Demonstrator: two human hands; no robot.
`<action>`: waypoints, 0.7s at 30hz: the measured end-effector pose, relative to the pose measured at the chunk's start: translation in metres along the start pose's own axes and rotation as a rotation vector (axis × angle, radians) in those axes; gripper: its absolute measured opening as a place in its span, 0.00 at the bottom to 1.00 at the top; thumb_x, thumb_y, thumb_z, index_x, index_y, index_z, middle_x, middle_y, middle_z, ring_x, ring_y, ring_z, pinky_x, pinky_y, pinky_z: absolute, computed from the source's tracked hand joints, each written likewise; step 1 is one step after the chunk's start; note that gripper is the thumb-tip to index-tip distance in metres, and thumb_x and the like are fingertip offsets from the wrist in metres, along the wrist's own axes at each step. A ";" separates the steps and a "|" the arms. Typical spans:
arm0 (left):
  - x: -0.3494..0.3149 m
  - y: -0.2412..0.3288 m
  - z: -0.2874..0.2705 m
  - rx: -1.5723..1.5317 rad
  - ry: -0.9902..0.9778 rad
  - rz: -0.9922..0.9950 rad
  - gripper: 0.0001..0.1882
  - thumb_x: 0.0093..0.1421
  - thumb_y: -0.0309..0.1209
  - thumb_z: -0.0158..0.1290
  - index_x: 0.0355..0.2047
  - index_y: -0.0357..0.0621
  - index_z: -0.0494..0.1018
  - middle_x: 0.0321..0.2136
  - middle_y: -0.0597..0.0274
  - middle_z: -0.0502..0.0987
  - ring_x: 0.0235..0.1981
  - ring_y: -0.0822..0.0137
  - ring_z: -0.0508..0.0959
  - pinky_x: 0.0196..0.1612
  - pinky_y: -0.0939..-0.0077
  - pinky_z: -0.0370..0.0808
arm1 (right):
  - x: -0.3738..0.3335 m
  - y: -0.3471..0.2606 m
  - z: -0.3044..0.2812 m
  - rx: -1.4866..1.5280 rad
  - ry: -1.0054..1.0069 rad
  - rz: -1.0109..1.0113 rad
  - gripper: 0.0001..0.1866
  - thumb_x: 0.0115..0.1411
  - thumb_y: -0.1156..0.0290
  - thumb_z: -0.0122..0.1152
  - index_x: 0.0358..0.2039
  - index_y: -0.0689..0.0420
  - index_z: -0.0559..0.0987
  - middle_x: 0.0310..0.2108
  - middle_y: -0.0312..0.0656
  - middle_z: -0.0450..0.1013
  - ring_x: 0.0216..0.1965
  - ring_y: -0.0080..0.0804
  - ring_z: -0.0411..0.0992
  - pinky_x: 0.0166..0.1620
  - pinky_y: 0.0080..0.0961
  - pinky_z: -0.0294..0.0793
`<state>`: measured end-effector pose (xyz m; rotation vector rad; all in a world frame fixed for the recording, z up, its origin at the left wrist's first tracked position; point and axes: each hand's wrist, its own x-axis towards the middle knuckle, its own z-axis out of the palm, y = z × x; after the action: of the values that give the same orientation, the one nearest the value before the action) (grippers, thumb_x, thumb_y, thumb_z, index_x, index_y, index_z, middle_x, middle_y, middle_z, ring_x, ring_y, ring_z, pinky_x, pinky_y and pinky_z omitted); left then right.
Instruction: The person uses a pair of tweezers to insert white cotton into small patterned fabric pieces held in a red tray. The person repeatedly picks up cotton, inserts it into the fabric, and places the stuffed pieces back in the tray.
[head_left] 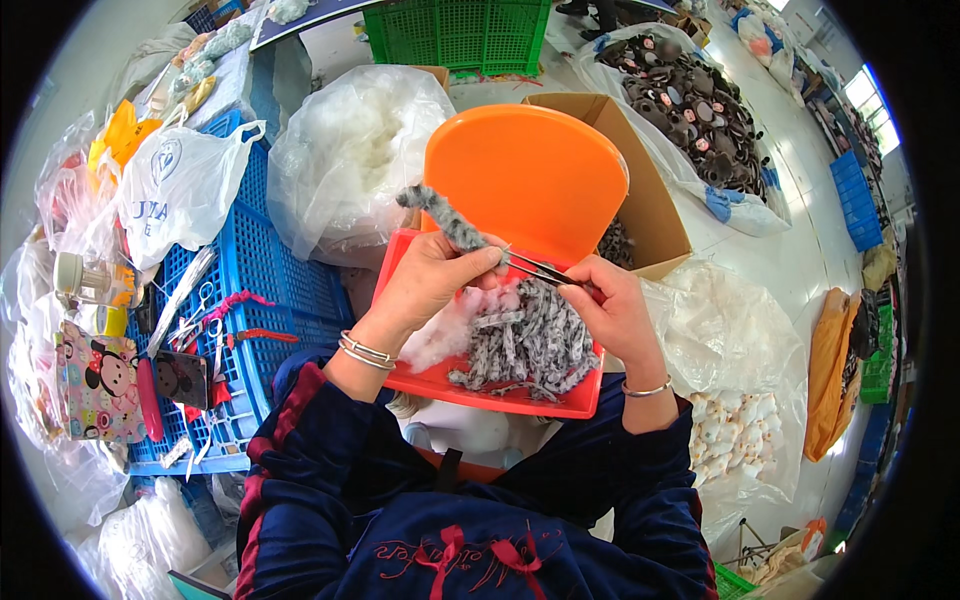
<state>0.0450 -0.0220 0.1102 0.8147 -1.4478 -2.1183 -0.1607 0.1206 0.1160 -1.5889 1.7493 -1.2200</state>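
My left hand (430,285) pinches a grey, dark-striped plush tail (440,212) near one end; the rest points up and left. In my right hand (612,305) is a pair of slim metal forceps (538,268), whose tips meet the tail's end at my left fingertips. Whether the tips are inside the fabric, I cannot tell. Both hands are above a red plastic tray (425,383) over my lap. It holds a heap of grey plush strips (530,345) and, to their left, a tuft of pinkish-white stuffing (445,335).
An orange plastic stool seat (525,165) stands just beyond the tray, a cardboard box (650,220) behind it. A bag of white stuffing (360,140) is far left. On the left, blue crates (270,270) carry scissors (195,312) and bags. Dark plush parts (690,110) fill a sack far right.
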 end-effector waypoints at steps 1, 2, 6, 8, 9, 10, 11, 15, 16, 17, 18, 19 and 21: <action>-0.001 0.001 0.000 -0.003 -0.002 0.003 0.11 0.63 0.31 0.58 0.41 0.37 0.78 0.30 0.65 0.81 0.26 0.78 0.78 0.31 0.86 0.73 | 0.000 0.001 0.000 0.003 -0.001 -0.008 0.05 0.57 0.77 0.64 0.32 0.63 0.76 0.22 0.38 0.69 0.20 0.22 0.64 0.24 0.21 0.63; -0.001 0.001 0.000 -0.005 -0.003 0.006 0.10 0.63 0.31 0.58 0.41 0.37 0.78 0.30 0.65 0.81 0.26 0.78 0.78 0.31 0.86 0.73 | 0.000 0.001 0.001 0.005 -0.001 -0.016 0.05 0.57 0.77 0.64 0.32 0.63 0.76 0.22 0.38 0.69 0.20 0.22 0.64 0.24 0.21 0.63; -0.001 0.001 0.000 -0.011 -0.024 0.015 0.11 0.63 0.31 0.57 0.41 0.37 0.78 0.30 0.64 0.81 0.26 0.78 0.78 0.31 0.85 0.73 | 0.001 -0.001 0.001 -0.038 0.003 -0.032 0.05 0.57 0.77 0.64 0.31 0.63 0.76 0.22 0.39 0.69 0.20 0.23 0.65 0.25 0.22 0.63; -0.001 0.002 0.000 -0.013 -0.027 0.011 0.11 0.63 0.31 0.58 0.41 0.36 0.78 0.30 0.64 0.81 0.26 0.78 0.78 0.31 0.85 0.74 | 0.001 0.001 0.001 -0.046 0.016 -0.061 0.05 0.57 0.77 0.64 0.30 0.63 0.75 0.22 0.39 0.69 0.20 0.23 0.65 0.25 0.22 0.63; -0.001 0.002 0.000 -0.015 -0.028 0.009 0.11 0.63 0.31 0.58 0.41 0.36 0.78 0.30 0.64 0.81 0.26 0.78 0.78 0.31 0.85 0.74 | 0.001 0.002 0.001 -0.034 0.017 -0.052 0.06 0.57 0.77 0.64 0.30 0.63 0.75 0.21 0.39 0.69 0.20 0.23 0.65 0.25 0.22 0.63; -0.001 0.003 0.001 -0.012 -0.019 0.009 0.10 0.62 0.29 0.57 0.41 0.36 0.78 0.30 0.63 0.81 0.26 0.77 0.78 0.31 0.84 0.74 | 0.000 0.002 0.001 -0.022 0.017 -0.043 0.06 0.57 0.77 0.64 0.30 0.63 0.75 0.21 0.39 0.69 0.20 0.24 0.65 0.25 0.22 0.64; -0.001 0.004 0.001 -0.009 -0.010 0.010 0.09 0.62 0.28 0.57 0.40 0.35 0.78 0.29 0.62 0.80 0.25 0.75 0.78 0.31 0.83 0.75 | 0.000 0.002 0.001 -0.010 0.018 -0.035 0.06 0.57 0.77 0.64 0.30 0.63 0.75 0.21 0.39 0.69 0.20 0.24 0.65 0.25 0.22 0.64; -0.003 0.007 0.003 0.006 -0.004 0.009 0.09 0.61 0.27 0.57 0.39 0.34 0.78 0.29 0.60 0.80 0.25 0.74 0.78 0.31 0.83 0.75 | -0.001 0.006 0.001 0.020 0.012 0.005 0.05 0.57 0.77 0.64 0.30 0.63 0.75 0.20 0.39 0.69 0.20 0.24 0.65 0.24 0.22 0.64; -0.003 0.007 0.004 0.007 -0.006 0.012 0.09 0.61 0.27 0.57 0.39 0.34 0.78 0.29 0.60 0.80 0.25 0.75 0.78 0.31 0.83 0.75 | -0.001 0.007 0.000 0.010 0.008 0.005 0.05 0.57 0.77 0.64 0.30 0.63 0.75 0.20 0.39 0.69 0.19 0.24 0.65 0.24 0.22 0.64; -0.003 0.007 0.004 0.008 -0.008 0.015 0.09 0.61 0.27 0.58 0.39 0.34 0.78 0.29 0.60 0.80 0.25 0.75 0.78 0.31 0.83 0.75 | -0.001 0.007 0.000 0.000 0.004 0.005 0.05 0.57 0.77 0.64 0.30 0.63 0.75 0.20 0.39 0.69 0.19 0.24 0.65 0.24 0.22 0.64; -0.003 0.007 0.004 0.010 -0.011 0.018 0.09 0.61 0.27 0.58 0.38 0.33 0.78 0.28 0.61 0.81 0.25 0.75 0.78 0.31 0.84 0.74 | -0.001 0.007 0.000 -0.015 0.001 -0.009 0.05 0.57 0.77 0.64 0.30 0.62 0.76 0.20 0.39 0.69 0.19 0.25 0.65 0.24 0.22 0.64; -0.003 0.008 0.004 0.038 -0.032 0.018 0.09 0.62 0.28 0.57 0.38 0.34 0.79 0.28 0.62 0.80 0.25 0.77 0.78 0.30 0.84 0.74 | 0.000 0.006 0.000 -0.030 -0.002 -0.022 0.05 0.57 0.77 0.64 0.30 0.62 0.76 0.20 0.39 0.69 0.19 0.25 0.65 0.24 0.23 0.64; -0.004 0.009 0.004 0.096 -0.075 0.018 0.08 0.63 0.29 0.57 0.39 0.36 0.79 0.28 0.65 0.80 0.25 0.79 0.77 0.30 0.86 0.73 | 0.000 0.002 0.001 -0.052 -0.028 -0.026 0.05 0.57 0.76 0.64 0.30 0.62 0.76 0.20 0.40 0.69 0.19 0.26 0.66 0.24 0.23 0.64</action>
<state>0.0455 -0.0199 0.1201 0.7613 -1.6000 -2.1003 -0.1608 0.1198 0.1135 -1.6556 1.7616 -1.1667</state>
